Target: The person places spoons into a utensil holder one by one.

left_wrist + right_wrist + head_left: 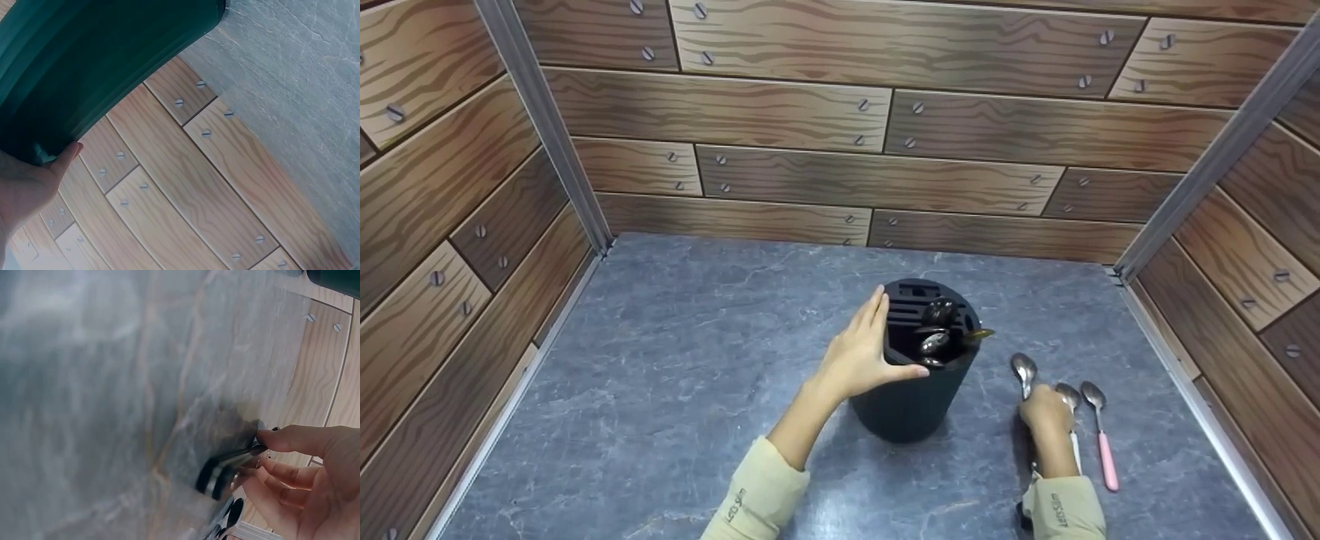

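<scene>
A dark green utensil holder (915, 401) with a black slotted top stands on the grey table. Several spoons (934, 343) stick up out of its front opening. My left hand (859, 356) rests on its left side, fingers straight along the rim and thumb stretched across the front; the left wrist view shows that hand at the holder's wall (95, 73). To the right, my right hand (1046, 412) pinches a spoon (1023, 367) by its handle (225, 472), which looks black and silver in the right wrist view. Beside it lie a white-handled spoon (1075, 450) and a pink-handled spoon (1105, 450).
Wood-patterned walls (780, 120) enclose the back and both sides, with metal corner posts (544, 112) at the joins. The marbled grey tabletop (682, 360) extends left of the holder. A metal strip (1192, 420) runs along its right edge.
</scene>
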Demonstrator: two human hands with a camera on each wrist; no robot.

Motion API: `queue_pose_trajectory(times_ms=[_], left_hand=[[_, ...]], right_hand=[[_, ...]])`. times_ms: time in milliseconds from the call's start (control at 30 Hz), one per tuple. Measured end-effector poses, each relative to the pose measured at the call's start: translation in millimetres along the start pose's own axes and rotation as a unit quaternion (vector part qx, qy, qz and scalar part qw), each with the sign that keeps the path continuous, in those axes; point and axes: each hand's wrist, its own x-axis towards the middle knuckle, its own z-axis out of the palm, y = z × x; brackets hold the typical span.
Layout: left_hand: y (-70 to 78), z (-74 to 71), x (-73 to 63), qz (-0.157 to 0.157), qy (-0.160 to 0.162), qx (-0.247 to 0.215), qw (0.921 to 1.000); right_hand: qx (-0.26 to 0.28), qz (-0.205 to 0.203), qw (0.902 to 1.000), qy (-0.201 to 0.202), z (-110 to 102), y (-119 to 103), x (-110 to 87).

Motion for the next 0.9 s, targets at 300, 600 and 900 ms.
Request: queue_pose_trajectory(times_ms=[300,600,900], left_hand=[[0.6,1.2,-0.1,-0.001,-0.002,0.004,1.0000],[0.3,1.2,-0.7,-0.002,-0.001,0.001,1.0000],[-0.9,0.6,-0.7,0.001,0.004,0.003,1.0000]], right_hand=[[-0.007,0.002,0.9999,-0.015,0,-1,-2.5],[-0.002,0.010,0.9993,-0.035,0,-3,-7.3],[0.004,0.003,0.9994,-0.034,-5,-9,-11.6]])
